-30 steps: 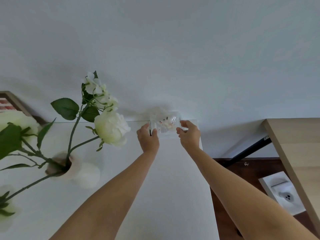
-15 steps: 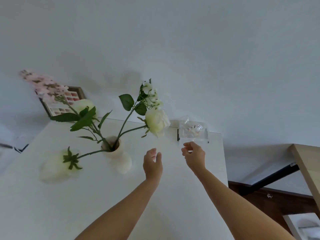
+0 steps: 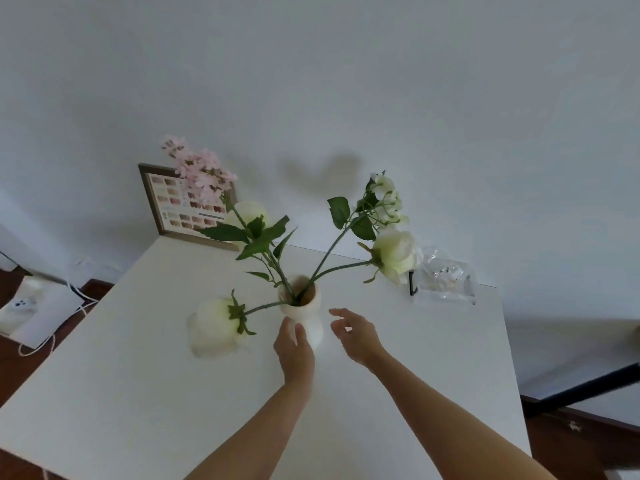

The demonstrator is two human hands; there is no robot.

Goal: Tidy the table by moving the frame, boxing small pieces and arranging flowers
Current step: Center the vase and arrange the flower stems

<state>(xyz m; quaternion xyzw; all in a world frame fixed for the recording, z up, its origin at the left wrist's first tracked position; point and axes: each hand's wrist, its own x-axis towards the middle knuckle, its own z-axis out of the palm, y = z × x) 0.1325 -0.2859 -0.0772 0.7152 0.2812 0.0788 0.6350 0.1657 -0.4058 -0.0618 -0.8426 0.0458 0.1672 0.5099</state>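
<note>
A white vase (image 3: 310, 318) stands mid-table, holding several white roses (image 3: 394, 252) and a pink blossom sprig (image 3: 199, 169). My left hand (image 3: 294, 348) touches the vase's lower left side, fingers slightly apart and not closed around it. My right hand (image 3: 356, 332) hovers just right of the vase, fingers spread and empty. A clear plastic box (image 3: 443, 277) with small pieces inside sits at the table's far right corner against the wall. The wooden picture frame (image 3: 154, 206) leans on the wall at the far left corner, partly behind the flowers.
The white table (image 3: 138, 393) fills the lower view. On the brown floor to the left lie a white box (image 3: 34, 310) and cables. A black bar (image 3: 581, 389) crosses the floor at the right.
Both hands let go of the clear box at the far right corner and drew back left to the vase. The camera view swung left, revealing the frame and the whole bouquet.
</note>
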